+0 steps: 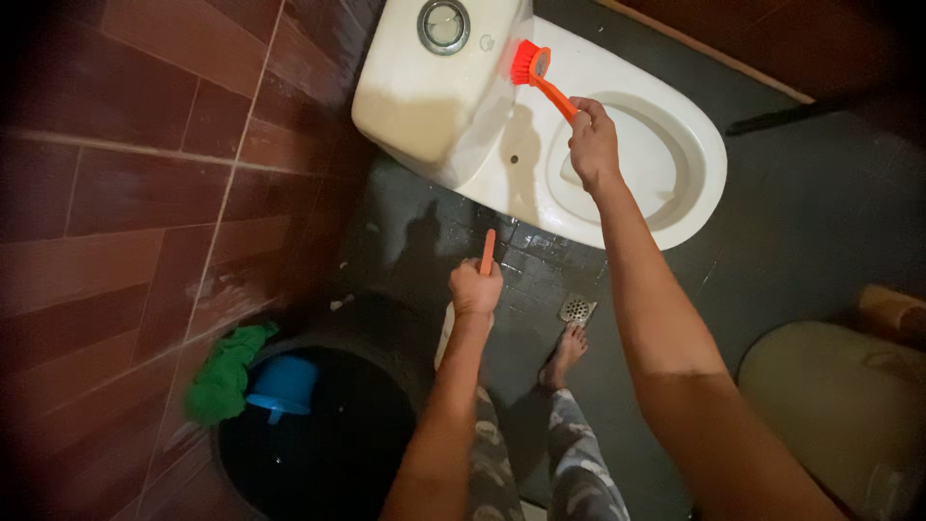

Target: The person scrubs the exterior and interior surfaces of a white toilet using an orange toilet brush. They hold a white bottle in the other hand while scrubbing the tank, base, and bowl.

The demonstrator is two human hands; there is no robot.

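The right hand [592, 143] is closed around the handle of an orange brush [540, 77], whose bristled head presses against the side of the white cistern [424, 96], just above the toilet seat [617, 154]. The left hand [476, 287] is clenched on a bottle [446, 333] with an orange nozzle pointing up; the bottle's body is mostly hidden behind the wrist, so its shape is hard to tell. Below the toilet lies the wet dark tiled floor [772, 222], with a small metal drain [577, 309] near a bare foot [564, 355]. Near the left forearm stands a dark bucket [318, 453] of water with a blue scoop [282, 386] in it and a green cloth [227, 371] over its rim, beside the red-brown tiled wall [125, 193].
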